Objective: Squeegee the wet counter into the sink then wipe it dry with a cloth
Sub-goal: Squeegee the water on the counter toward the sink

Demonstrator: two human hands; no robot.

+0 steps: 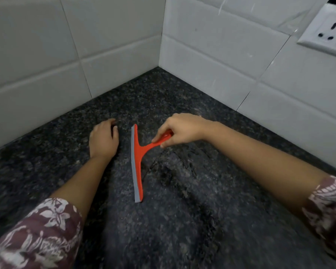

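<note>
A red squeegee with a grey rubber blade stands on the dark speckled granite counter, its blade running roughly front to back. My right hand grips the red handle from the right. My left hand rests on the counter just left of the blade, fingers loosely curled, holding nothing. Wet streaks and dark puddle marks lie on the counter to the right of the blade. No sink or cloth is in view.
White tiled walls meet in a corner behind the hands. A white wall socket sits on the right wall at the top right. Both forearms wear short floral-patterned sleeves.
</note>
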